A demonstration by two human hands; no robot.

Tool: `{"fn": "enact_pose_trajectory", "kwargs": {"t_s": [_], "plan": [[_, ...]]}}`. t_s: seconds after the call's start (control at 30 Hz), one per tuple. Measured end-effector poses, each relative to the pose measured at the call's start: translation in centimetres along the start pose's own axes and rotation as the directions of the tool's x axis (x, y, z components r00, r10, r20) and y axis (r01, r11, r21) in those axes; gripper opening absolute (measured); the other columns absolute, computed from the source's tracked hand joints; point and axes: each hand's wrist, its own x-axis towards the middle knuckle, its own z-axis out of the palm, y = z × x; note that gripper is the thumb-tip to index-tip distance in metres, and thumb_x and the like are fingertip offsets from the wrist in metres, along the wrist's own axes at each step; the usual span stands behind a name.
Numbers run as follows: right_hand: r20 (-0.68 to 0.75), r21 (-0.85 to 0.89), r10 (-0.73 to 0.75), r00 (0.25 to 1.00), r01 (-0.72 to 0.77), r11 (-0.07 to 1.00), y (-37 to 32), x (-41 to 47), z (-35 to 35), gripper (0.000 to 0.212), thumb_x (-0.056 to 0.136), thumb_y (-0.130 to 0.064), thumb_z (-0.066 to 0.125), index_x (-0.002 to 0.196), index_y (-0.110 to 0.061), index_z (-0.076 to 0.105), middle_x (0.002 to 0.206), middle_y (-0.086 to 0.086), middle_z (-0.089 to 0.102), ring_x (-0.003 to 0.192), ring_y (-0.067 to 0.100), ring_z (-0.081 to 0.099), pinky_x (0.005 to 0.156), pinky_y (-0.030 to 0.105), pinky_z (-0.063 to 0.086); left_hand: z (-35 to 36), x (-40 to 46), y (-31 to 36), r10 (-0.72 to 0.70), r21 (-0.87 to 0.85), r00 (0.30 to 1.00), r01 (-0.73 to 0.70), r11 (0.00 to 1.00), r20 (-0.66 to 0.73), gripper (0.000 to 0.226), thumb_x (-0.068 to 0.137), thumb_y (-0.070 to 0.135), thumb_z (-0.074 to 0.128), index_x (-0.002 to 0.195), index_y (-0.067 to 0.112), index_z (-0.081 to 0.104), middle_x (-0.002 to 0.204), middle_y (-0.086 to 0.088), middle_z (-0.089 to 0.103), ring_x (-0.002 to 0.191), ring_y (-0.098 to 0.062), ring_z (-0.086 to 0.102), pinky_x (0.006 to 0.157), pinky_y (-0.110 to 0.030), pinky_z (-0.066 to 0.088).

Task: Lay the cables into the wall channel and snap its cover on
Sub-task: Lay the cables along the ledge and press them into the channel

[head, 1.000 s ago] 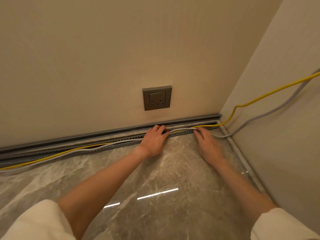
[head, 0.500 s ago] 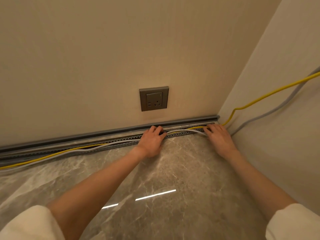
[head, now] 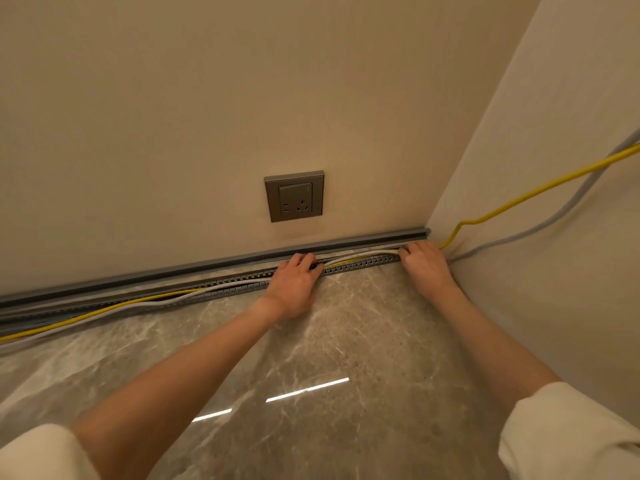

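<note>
Two bare hands reach to the foot of the wall, and two cables run there — one yellow cable (head: 519, 199) and one grey cable (head: 540, 227). One slotted wall channel (head: 235, 284) lies open along the base of the wall where it meets the marble floor (head: 346, 341), with no cover on the stretch in view. The left hand (head: 294, 287) lies palm down, fingers bent over the channel's front edge, pressing on both cables below the one wall socket (head: 294, 196); whether the fingers close round them cannot be told. The right hand (head: 424, 266) lies palm down at the corner end of the channel, fingers curled onto the cables there — its grasp is hidden too. Between the hands both cables arch slightly above the slotted edge. Left of the left hand they trail along the channel and drift out over its front edge towards the floor. Right of the right hand both cables rise along the side wall (head: 554, 133), the yellow one above the grey. Two cream sleeves (head: 568, 434) show at the bottom corners
</note>
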Motion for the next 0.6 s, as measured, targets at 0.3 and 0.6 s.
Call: {"fn": "enact_pose_trajectory", "kwargs": {"t_s": [0.3, 0.6], "plan": [[0.146, -0.24, -0.306, 0.941, 0.334, 0.911, 2.2, 2.5, -1.1, 0.019, 0.046, -0.004, 0.081, 0.05, -0.008, 0.063, 0.055, 0.007, 0.058, 0.055, 0.026, 0.057, 0.057, 0.03, 0.047, 0.3, -0.6, 0.0, 0.001, -0.023, 1.0, -0.001, 1.0, -0.013, 0.058, 0.09, 0.027, 0.046, 0.144, 0.015, 0.027, 0.141, -0.01, 0.037, 0.131, -0.029, 0.031, 0.108, -0.041, 0.03], [0.069, -0.262, -0.384, 0.921, 0.389, 0.883, 2.9, 3.0, 0.3, 0.013, 0.056, -0.006, 0.08, 0.059, -0.008, 0.067, 0.063, 0.006, 0.06, 0.064, 0.026, 0.059, 0.06, 0.032, 0.048, 0.6, -0.6, 0.0, 0.0, -0.003, 1.0, 0.0, 1.0, -0.015, 0.059, 0.09, 0.028, 0.046, 0.144, 0.015, 0.027, 0.142, -0.009, 0.037, 0.131, -0.029, 0.031, 0.108, -0.041, 0.03]]}}
